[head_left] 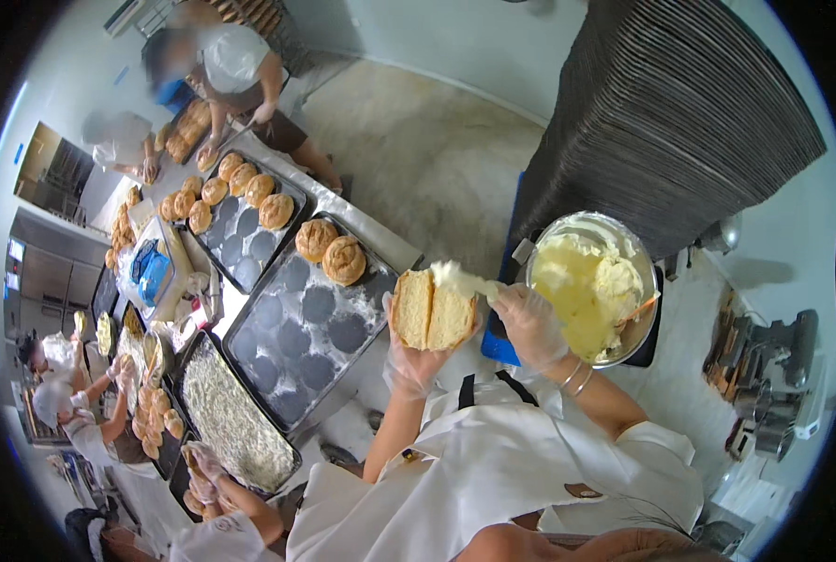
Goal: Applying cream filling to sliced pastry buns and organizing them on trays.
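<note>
A round bread bun, cut open with its pale crumb facing up, rests in my gloved left hand, whose fingers curve round it from below. My gloved right hand grips a cream-coated spreader; its handle is mostly hidden in the fingers. The spreader's loaded end lies over the far edge of the bun's right half. To the right of that hand stands a large metal bowl with pale yellow cream inside and up its walls.
Left of me, a floured dark tray carries two buns at its far end. Behind it is another tray with several buns. A tall stack of dark trays rises beyond the bowl. Several co-workers stand round the table.
</note>
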Tool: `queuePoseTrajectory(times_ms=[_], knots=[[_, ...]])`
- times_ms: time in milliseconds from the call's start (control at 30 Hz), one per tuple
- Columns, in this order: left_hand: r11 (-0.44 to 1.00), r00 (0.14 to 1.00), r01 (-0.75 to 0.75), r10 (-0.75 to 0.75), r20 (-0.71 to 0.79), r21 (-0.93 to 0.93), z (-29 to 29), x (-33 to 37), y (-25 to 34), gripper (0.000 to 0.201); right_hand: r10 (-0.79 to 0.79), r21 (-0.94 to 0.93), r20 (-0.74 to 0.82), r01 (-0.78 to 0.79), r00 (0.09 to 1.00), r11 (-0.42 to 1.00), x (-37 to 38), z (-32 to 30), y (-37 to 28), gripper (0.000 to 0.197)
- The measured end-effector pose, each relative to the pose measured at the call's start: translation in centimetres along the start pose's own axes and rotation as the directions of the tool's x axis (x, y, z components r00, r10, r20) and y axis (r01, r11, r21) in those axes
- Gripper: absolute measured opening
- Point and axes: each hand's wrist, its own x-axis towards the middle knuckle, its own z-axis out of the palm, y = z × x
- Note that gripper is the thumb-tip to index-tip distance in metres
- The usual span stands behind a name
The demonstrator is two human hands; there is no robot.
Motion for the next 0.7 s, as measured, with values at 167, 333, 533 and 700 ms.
queuePoseTrajectory(times_ms=[167, 333, 533, 700], knots=[[0.997, 0.994, -0.075, 0.076, 0.083, -0.021, -0.1, 0.0, -0.8, 0.061, -0.317, -0.405, 0.083, 0.322, 0.945, 0.856, 0.4, -2.4, 0.3, 0.049], [0.989, 0.988, -0.143, 0.144, 0.052, -0.025, 0.8, -0.7, 0.4, 0.050, -0.309, -0.559, 0.235, 0.388, 0.922, 0.732, 2.4, -5.7, 0.6, 0.042], [0.944, 0.946, -0.325, 0.324, 0.024, 0.053, 1.0, -1.5, 1.2, 0.053, -0.390, -0.436, 0.269, 0.473, 0.881, 0.766, 3.7, -2.4, -2.0, 0.033], [-0.040, 0.513, -0.712, 0.652, 0.558, 0.701, -0.6, -3.9, 2.3, 0.058, -0.559, -0.108, 0.444, 0.661, 0.701, 0.743, 1.8, 0.6, -3.2, 0.025]])
